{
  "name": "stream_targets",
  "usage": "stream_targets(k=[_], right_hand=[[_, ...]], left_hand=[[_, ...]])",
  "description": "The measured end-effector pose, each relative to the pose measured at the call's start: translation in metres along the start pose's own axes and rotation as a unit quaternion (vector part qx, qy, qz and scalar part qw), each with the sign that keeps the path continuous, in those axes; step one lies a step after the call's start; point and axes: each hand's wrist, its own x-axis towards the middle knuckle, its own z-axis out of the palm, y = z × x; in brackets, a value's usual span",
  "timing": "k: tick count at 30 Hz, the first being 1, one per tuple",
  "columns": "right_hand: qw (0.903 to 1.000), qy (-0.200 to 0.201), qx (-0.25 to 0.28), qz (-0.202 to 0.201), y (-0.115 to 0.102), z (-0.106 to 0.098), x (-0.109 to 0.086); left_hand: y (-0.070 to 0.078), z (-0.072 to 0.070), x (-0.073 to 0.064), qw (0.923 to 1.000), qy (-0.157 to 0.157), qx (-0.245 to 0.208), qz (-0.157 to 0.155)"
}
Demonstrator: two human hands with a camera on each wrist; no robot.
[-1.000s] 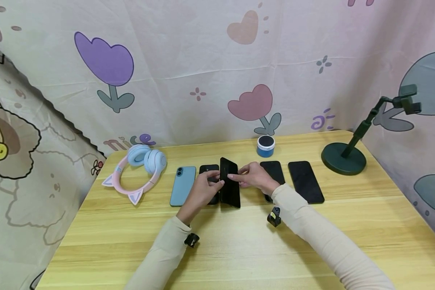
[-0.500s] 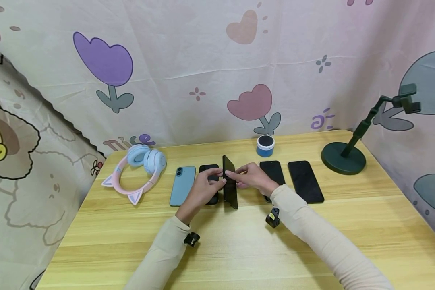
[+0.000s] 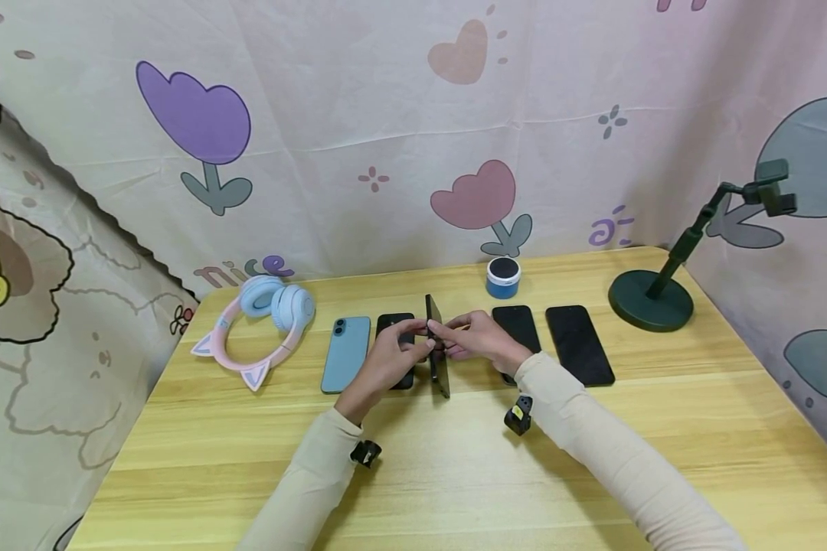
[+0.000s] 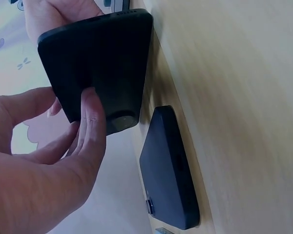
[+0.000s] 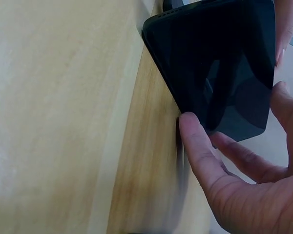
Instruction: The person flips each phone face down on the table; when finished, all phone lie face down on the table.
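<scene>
A black smartphone (image 3: 439,375) stands on edge above the table, turned almost edge-on in the head view. My left hand (image 3: 386,358) pinches it from the left; in the left wrist view the thumb lies against its dark back (image 4: 97,58), near the camera bump. From the other side my right hand (image 3: 491,340) grips its edges, with the glossy screen (image 5: 224,53) facing the right wrist camera. Beneath the left hand, another black phone (image 4: 168,165) lies flat, back up. A light blue phone (image 3: 346,356) lies left of that one.
Two dark phones lie to the right, one (image 3: 517,325) partly behind my right hand, the other (image 3: 580,346) beyond it. Cat-ear headphones (image 3: 255,353) rest at the left. A small blue-and-white cylinder (image 3: 503,279) and a dark green stand (image 3: 651,302) are at the back of the wooden table (image 3: 441,474).
The held phone has turned from showing its dark face to nearly edge-on, shifting slightly right. Both hands keep hold of it and have barely moved. The other phones stay put.
</scene>
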Motion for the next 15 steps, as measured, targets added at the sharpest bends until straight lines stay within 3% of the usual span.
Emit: stream_targets(k=[7,15], right_hand=[[0.9999,-0.008,0.013,0.002,0.0004,0.0003,0.0003],[0.9991,-0.023,0.037,0.000,-0.0002,-0.0001,0.0005]], left_hand=[[-0.0048,0.0011,0.0024,0.9993,-0.022,-0.031,0.003],[-0.0085,0.0026,0.0033,0.9987,-0.035,-0.037,-0.009]])
